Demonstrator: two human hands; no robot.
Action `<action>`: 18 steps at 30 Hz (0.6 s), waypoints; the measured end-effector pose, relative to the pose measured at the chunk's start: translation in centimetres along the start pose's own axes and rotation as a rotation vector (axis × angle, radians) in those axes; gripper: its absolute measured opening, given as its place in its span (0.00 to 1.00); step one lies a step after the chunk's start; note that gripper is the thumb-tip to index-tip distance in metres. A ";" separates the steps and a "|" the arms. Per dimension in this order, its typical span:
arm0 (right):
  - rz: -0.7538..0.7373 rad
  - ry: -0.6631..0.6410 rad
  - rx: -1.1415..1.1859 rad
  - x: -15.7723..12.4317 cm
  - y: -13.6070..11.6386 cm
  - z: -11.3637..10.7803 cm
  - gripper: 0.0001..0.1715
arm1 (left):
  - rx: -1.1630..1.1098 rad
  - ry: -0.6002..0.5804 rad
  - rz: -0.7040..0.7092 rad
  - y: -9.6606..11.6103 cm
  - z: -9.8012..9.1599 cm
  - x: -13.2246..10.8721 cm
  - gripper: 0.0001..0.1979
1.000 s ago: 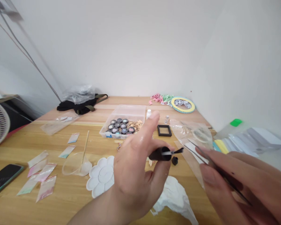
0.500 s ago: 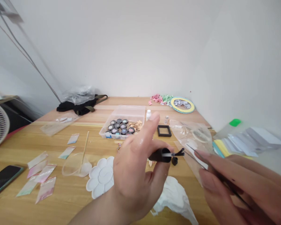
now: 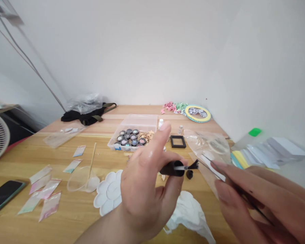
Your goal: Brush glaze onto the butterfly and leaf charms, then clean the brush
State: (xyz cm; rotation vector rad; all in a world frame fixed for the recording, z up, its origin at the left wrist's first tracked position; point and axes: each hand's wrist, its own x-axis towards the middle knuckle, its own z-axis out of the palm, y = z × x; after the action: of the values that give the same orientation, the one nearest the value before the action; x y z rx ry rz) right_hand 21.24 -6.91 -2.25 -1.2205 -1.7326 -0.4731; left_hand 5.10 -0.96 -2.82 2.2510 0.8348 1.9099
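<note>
My left hand (image 3: 143, 183) pinches a small brush (image 3: 176, 168) with a black handle, a silver ferrule and splayed black bristles, held between thumb and fingers with the index finger raised. My right hand (image 3: 259, 200) grips slim dark tweezers (image 3: 208, 163), whose tips point towards the bristles and stop a short way from them. A small black cap (image 3: 189, 174) stands on the wooden table (image 3: 66, 223) just below the bristles. Part of a crumpled white tissue (image 3: 188, 211) lies beneath my hands.
A clear plastic box (image 3: 139, 122) holds several small dark jars. A white flower-shaped palette (image 3: 108, 193) sits left of my left hand, and a clear bag (image 3: 205, 144) lies to the right. Several small sachets (image 3: 49, 205) and a phone (image 3: 3, 196) lie at the left.
Both hands stay nearly still, with the brush and tweezers held as before. The whole view has shifted slightly.
</note>
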 end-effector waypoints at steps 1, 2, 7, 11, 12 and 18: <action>-0.007 0.004 0.004 0.0 0.0 0.0 0.13 | -0.009 0.002 -0.001 0.0 0.0 0.0 0.36; -0.008 0.004 0.008 0.0 -0.1 0.0 0.13 | -0.018 0.002 0.007 0.0 0.0 0.0 0.36; 0.020 0.036 0.019 0.0 -0.4 0.1 0.12 | -0.008 0.031 0.046 -0.1 0.0 0.0 0.36; 0.018 0.035 0.017 0.2 -0.5 -0.2 0.11 | -0.023 0.057 0.043 -0.3 0.2 -0.2 0.36; 0.006 0.035 0.011 0.3 -0.5 -0.3 0.11 | -0.024 0.064 0.039 -0.3 0.2 -0.2 0.36; 0.037 -0.064 0.024 0.4 -0.2 -0.4 0.16 | 0.022 0.009 0.049 -0.6 0.1 0.0 0.37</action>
State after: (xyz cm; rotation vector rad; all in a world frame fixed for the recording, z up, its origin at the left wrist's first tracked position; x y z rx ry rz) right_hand 21.24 -7.12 -1.68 -1.2600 -1.7618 -0.3942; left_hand 4.97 -0.48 -3.07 2.2987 0.8130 1.9425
